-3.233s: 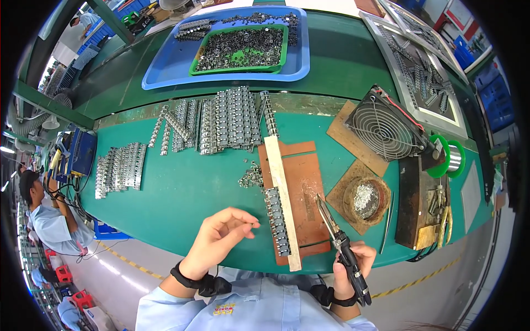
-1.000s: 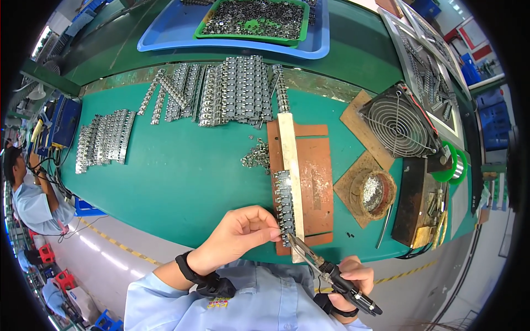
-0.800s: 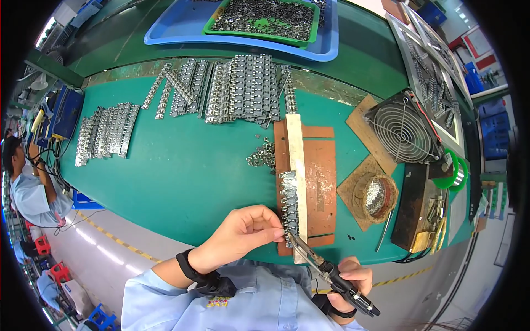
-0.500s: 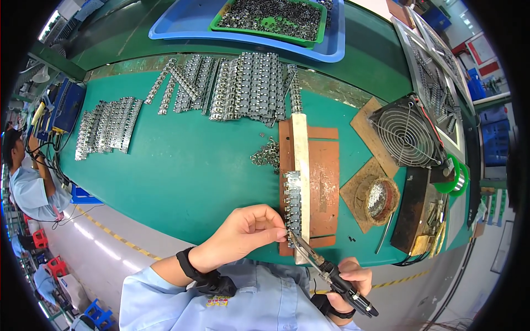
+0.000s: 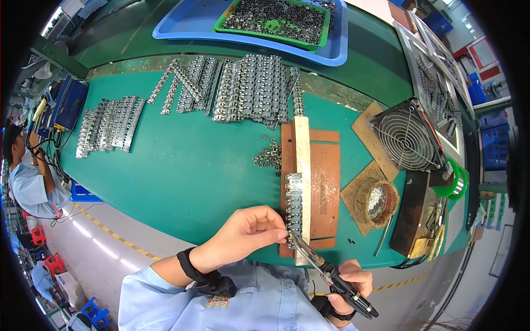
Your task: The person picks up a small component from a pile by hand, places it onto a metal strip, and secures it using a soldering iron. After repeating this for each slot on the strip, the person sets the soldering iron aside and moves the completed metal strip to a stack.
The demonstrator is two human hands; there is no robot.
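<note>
My right hand point(image 5: 353, 286) is closed round the black handle of a soldering iron point(image 5: 334, 275). A thin metal tube runs beside its shaft. The iron's tip meets the lower end of a strip of small metal parts point(image 5: 293, 205), which lies along a pale bar point(image 5: 302, 160) on a brown block point(image 5: 324, 187). My left hand point(image 5: 255, 231) pinches thumb and forefinger together at the same end of the strip, right by the tip. Whatever is between those fingers is too small to make out. A little pile of loose metal pieces point(image 5: 268, 156) lies left of the block.
Finished-looking strips point(image 5: 254, 88) lie in rows at the back, with another group point(image 5: 110, 127) at left. A fan point(image 5: 408, 135), a round tub point(image 5: 380, 203) and a green solder spool point(image 5: 457, 179) stand at right. Behind is a blue tray point(image 5: 182, 33). Another person point(image 5: 33, 182) sits at far left.
The bench shifts slightly in the picture as my view moves. Both hands keep their grip, and the soldering iron's tip stays at the strip's lower end.
</note>
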